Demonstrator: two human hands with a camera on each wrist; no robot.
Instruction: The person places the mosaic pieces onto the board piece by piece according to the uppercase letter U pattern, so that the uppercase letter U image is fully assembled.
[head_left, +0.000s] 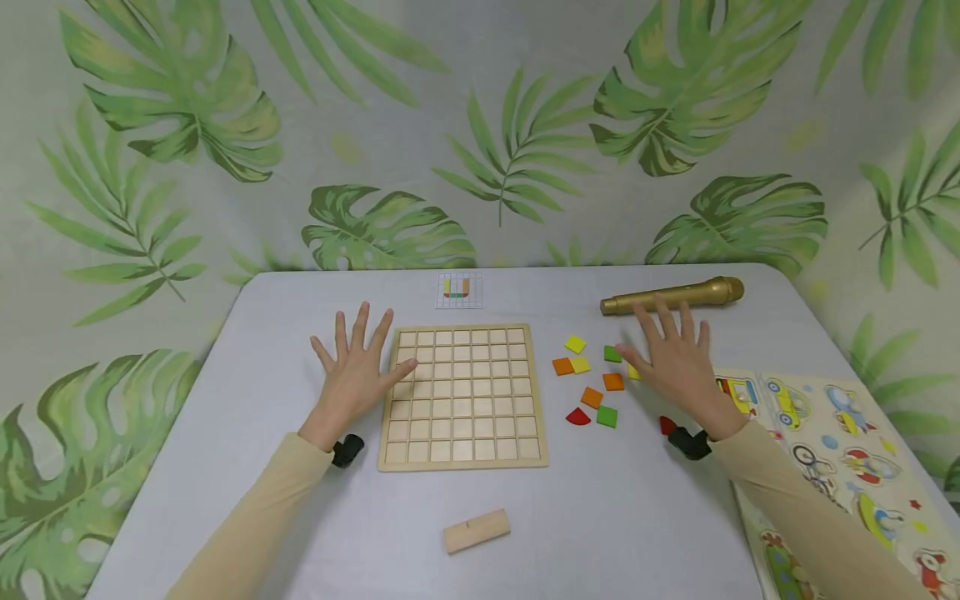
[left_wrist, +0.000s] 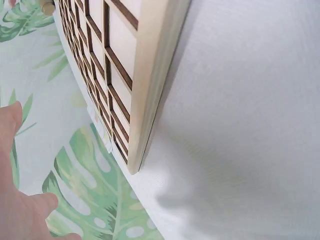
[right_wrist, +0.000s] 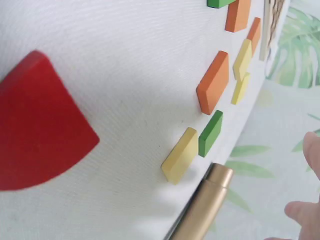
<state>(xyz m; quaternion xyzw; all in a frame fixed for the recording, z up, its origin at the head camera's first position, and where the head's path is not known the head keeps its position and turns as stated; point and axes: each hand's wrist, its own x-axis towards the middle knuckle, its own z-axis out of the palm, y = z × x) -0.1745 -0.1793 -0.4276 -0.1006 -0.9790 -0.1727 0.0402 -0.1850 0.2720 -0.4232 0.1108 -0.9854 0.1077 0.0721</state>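
Observation:
My left hand (head_left: 352, 379) hovers with spread fingers at the left edge of a wooden grid board (head_left: 463, 465), its thumb overlapping the board in the head view. The board's square cells hold no tiles. On the right, my right hand (head_left: 678, 367) is held over the table with fingers spread and nothing in it. Below and left of it lie loose flat pieces: yellow (right_wrist: 180, 156), green (right_wrist: 210, 134) and orange squares (right_wrist: 213, 83), and red quarter-round pieces (right_wrist: 45, 125). A pattern card (head_left: 459, 291) with a coloured U shape lies behind the board.
A gold microphone (head_left: 675, 296) lies at the back right, beyond my right hand. Nearer the front edge is a small wooden block (head_left: 477, 532). A picture puzzle board (head_left: 817, 417) covers the right side, partly under my right sleeve. Leaf-printed cloth (head_left: 525, 125) hangs behind the table.

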